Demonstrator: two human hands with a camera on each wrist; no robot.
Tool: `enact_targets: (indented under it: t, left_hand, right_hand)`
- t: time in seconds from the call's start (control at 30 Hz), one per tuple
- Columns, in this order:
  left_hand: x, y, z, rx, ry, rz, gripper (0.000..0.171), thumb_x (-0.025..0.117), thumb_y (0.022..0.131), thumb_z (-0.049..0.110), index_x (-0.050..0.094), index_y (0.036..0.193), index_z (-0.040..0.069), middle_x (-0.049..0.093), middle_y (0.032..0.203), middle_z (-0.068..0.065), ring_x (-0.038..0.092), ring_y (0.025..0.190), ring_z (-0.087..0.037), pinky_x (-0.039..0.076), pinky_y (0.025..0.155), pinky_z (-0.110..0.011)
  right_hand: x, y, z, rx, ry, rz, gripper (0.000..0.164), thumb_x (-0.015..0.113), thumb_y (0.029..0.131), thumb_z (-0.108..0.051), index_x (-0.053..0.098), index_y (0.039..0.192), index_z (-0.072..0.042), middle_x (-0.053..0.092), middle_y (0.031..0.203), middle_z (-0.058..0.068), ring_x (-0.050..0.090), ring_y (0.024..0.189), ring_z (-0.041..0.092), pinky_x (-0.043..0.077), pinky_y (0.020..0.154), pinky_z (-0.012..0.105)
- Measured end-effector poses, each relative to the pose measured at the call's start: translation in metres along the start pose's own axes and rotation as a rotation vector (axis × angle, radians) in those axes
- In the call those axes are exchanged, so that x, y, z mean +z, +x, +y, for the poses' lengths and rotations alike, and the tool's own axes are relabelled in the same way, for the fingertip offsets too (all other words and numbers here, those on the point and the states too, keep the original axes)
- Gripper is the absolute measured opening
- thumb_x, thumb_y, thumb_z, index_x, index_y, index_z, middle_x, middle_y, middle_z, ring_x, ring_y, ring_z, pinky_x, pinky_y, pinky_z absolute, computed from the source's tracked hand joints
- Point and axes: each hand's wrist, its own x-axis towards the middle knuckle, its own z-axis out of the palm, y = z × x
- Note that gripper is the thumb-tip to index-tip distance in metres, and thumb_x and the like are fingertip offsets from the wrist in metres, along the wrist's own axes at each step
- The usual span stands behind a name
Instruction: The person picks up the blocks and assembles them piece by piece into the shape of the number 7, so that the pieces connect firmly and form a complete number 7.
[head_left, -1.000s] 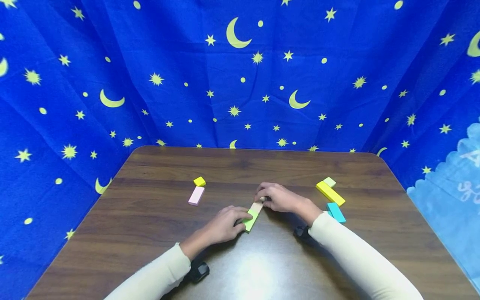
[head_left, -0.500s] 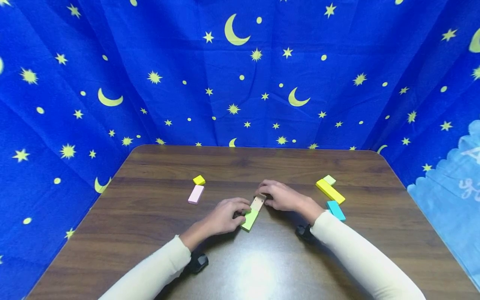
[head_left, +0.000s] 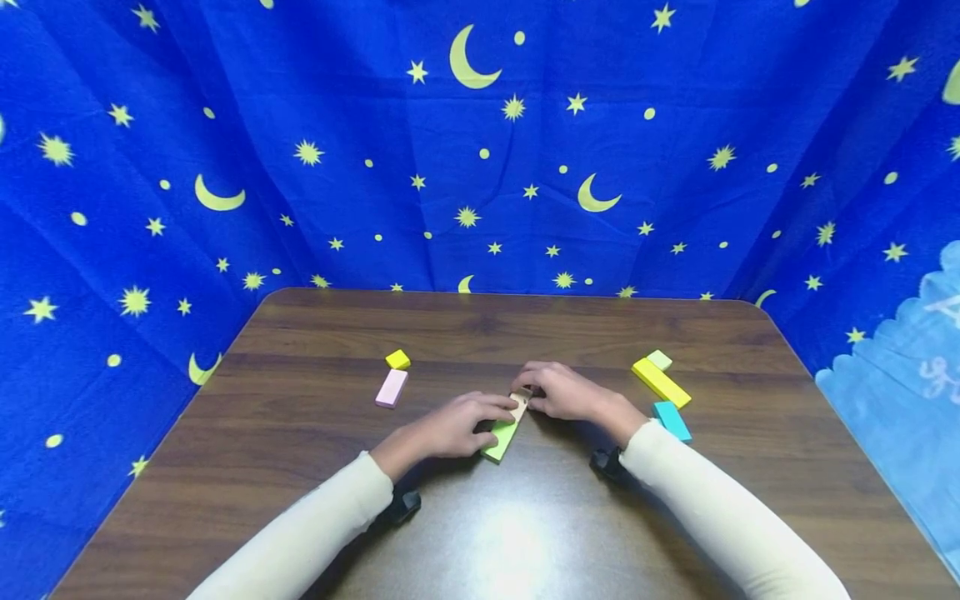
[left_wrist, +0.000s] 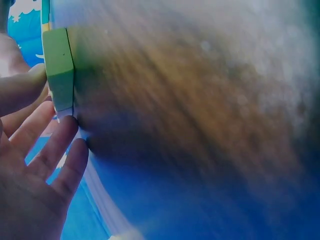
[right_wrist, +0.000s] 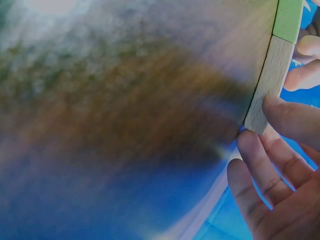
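Note:
A light green block (head_left: 498, 439) and a plain wooden block (head_left: 519, 405) lie end to end in a slanting line at mid-table. My left hand (head_left: 459, 425) grips the green block, its thumb on the near part and its fingers reaching across to the seam with the wooden one. In the left wrist view the thumb (left_wrist: 30, 85) lies along the block's edge. My right hand (head_left: 564, 392) pinches the far end of the wooden block; the right wrist view has its thumb (right_wrist: 287, 117) on the side face and a fingertip at the end.
A small yellow block (head_left: 398, 359) and a pink block (head_left: 392, 389) lie at left on the brown table (head_left: 322, 492). At right lie a pale green block (head_left: 659, 360), a long yellow block (head_left: 661, 382) and a turquoise block (head_left: 672, 421), close to the right sleeve.
My left hand lifted slightly off the green block, then settled farther along it, fingers now over the seam. The right fingers shifted a little, uncovering more of the wooden block.

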Motion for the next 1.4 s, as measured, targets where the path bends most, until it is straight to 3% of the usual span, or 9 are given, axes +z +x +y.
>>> enact_targets:
  t: [0.4,1.0,1.4]
  left_hand:
    - [0.0015,-0.0015,-0.0053,0.015,-0.022,-0.033,0.042,0.067,0.093,0.017,0.062,0.134,0.010,0.048,0.154,-0.003,0.049,0.138,-0.029,0.040,0.115,-0.047]
    - [-0.0020,-0.0027,-0.0024,-0.031,0.010,-0.076,0.047,0.064,0.096,0.021,0.055,0.142,0.017,0.043,0.157,0.004,0.050,0.134,-0.026,0.043,0.111,-0.050]
    - [-0.0011,-0.0092,-0.0002,-0.036,0.022,-0.116,0.048,0.061,0.098,0.023,0.052,0.145,0.017,0.038,0.160,0.005,0.037,0.148,-0.027,0.036,0.119,-0.048]
  right_hand:
    - [0.0020,0.0010,-0.0027,-0.018,0.021,-0.008,0.023,0.069,0.086,-0.001,0.072,0.107,-0.009,0.070,0.105,0.005,0.064,0.090,0.016,0.055,0.079,0.030]
    - [0.0007,0.0008,-0.0023,-0.015,0.023,-0.013,0.021,0.070,0.087,-0.002,0.072,0.106,-0.009,0.068,0.102,0.004,0.063,0.089,0.017,0.054,0.077,0.029]
    - [0.0026,0.0007,-0.0062,-0.018,0.017,-0.033,0.022,0.070,0.085,-0.001,0.072,0.103,-0.012,0.067,0.098,0.000,0.060,0.083,0.012,0.052,0.072,0.024]
